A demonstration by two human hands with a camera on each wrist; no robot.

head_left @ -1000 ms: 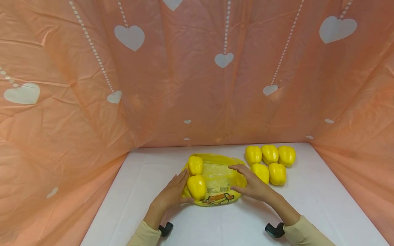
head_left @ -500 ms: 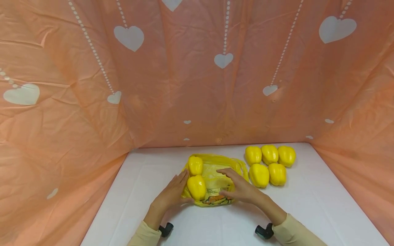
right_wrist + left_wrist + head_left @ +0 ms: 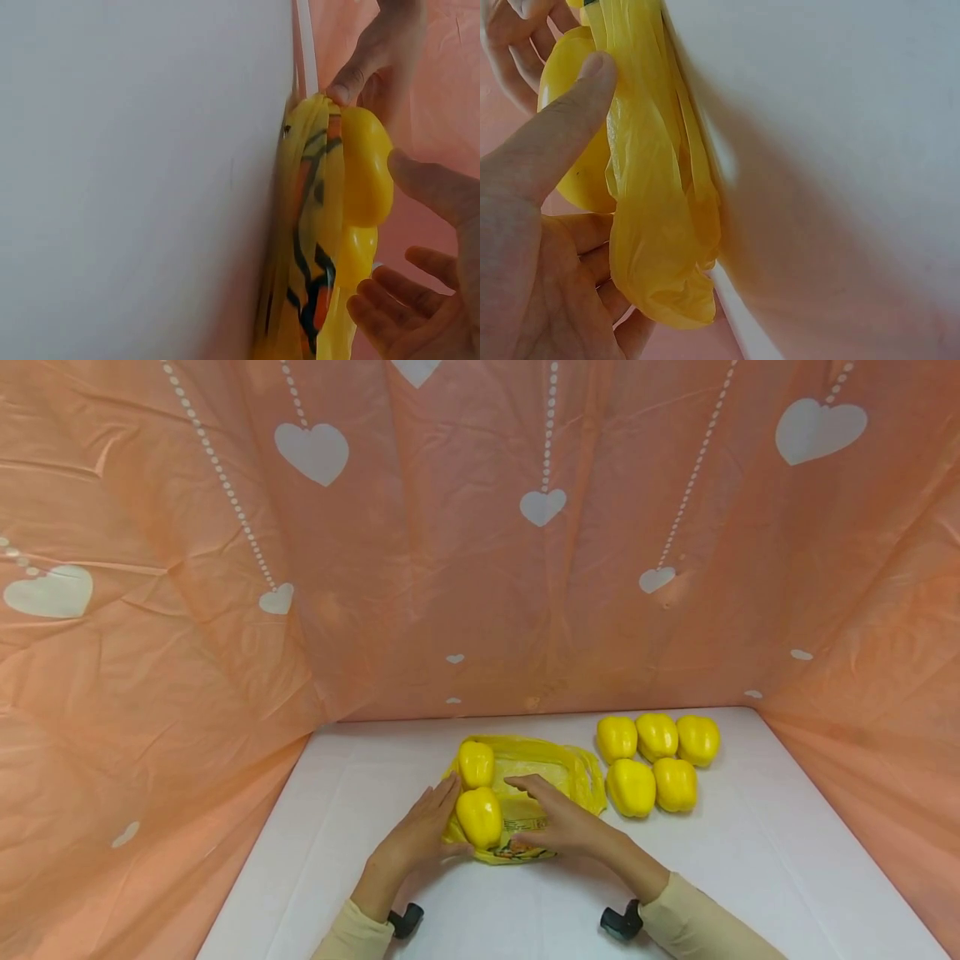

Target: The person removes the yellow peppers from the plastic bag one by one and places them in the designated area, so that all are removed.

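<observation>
Two yellow bell peppers lie on the left part of a flat yellow plastic bag point(image 3: 536, 768): a far one point(image 3: 476, 764) and a near one point(image 3: 480, 818). My left hand point(image 3: 416, 827) rests along the bag's left side, fingers straight beside the peppers; in the left wrist view its thumb lies at the edge of the bag point(image 3: 652, 187) and pepper. Over the middle of the bag, my right hand point(image 3: 562, 822) holds nothing, its fingers spread and slightly bent towards the peppers. In the right wrist view its thumb tip comes right by the near pepper point(image 3: 367, 169).
Several more yellow bell peppers point(image 3: 632, 787) stand in two rows at the back right of the white table point(image 3: 750, 852). An orange curtain with white hearts point(image 3: 480, 568) closes off the back and both sides.
My right hand has moved left across the bag, away from the loose peppers and closer to the two on the bag. My left hand has stayed in place.
</observation>
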